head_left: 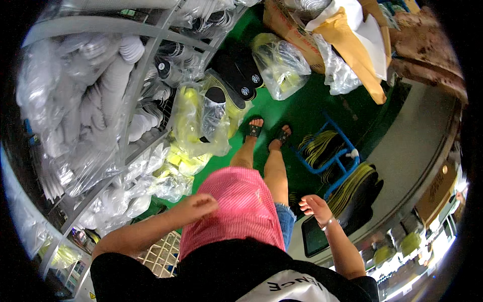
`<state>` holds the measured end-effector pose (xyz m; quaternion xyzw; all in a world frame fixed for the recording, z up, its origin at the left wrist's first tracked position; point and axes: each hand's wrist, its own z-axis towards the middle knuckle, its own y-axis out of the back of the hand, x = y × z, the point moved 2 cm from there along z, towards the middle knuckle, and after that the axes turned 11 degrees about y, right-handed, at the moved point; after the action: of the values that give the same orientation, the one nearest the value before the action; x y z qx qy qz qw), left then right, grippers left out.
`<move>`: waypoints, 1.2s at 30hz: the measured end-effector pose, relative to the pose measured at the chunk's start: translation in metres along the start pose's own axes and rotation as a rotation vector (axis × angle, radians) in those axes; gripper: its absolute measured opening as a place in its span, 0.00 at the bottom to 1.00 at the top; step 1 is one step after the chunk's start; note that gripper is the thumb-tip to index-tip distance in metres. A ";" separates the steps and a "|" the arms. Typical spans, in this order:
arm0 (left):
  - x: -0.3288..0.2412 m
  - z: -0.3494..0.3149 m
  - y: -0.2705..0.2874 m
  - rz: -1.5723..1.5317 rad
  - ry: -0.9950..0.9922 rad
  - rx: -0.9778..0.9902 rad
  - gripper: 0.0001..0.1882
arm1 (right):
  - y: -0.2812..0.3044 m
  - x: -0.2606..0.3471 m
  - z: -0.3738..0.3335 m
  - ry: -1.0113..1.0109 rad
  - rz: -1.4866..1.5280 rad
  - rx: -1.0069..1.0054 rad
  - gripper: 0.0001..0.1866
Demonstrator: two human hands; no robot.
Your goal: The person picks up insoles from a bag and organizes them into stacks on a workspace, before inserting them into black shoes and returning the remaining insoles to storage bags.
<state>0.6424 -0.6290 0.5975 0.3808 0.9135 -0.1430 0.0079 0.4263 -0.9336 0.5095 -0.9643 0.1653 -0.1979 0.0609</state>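
Observation:
My left hand (202, 205) hangs in front of the red checked apron (229, 196), its fingers loosely bent with nothing visible in them. On the other side, my right hand (315, 207) is held in the air with its fingers apart and bent, empty. A light-coloured band (327, 224) circles that wrist. Nearest to this hand are a dark tablet-like panel (315, 235) and a stack of black, yellow-edged flat sole-shaped pieces (354, 194). Neither hand appears to touch any of the goods around me.
A metal rack (151, 75) at left holds plastic-bagged grey and white sole-like pieces (95, 100). Clear bags with yellow contents (201, 121) lie on the green floor (274, 108). Ahead stands a cardboard box (292, 35); a blue metal frame (332, 158) is at right.

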 end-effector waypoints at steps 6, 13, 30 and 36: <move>-0.019 0.146 0.026 -0.393 0.089 -0.229 0.12 | -0.034 -0.064 0.186 0.118 0.118 0.072 0.10; -0.059 0.360 0.044 -0.660 -0.008 -0.465 0.27 | -0.060 -0.053 0.215 0.463 -1.117 0.176 0.12; -0.083 0.523 0.105 -0.373 0.050 -1.138 0.46 | -0.030 -0.093 0.213 0.372 -1.311 0.206 0.20; -0.055 0.548 0.130 -0.541 -0.125 -1.209 0.39 | -0.035 -0.086 0.214 0.389 -1.290 0.219 0.21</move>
<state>0.7199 -0.7265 0.0459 0.0576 0.8940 0.3759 0.2368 0.4480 -0.8602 0.2890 -0.8049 -0.4558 -0.3801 -0.0029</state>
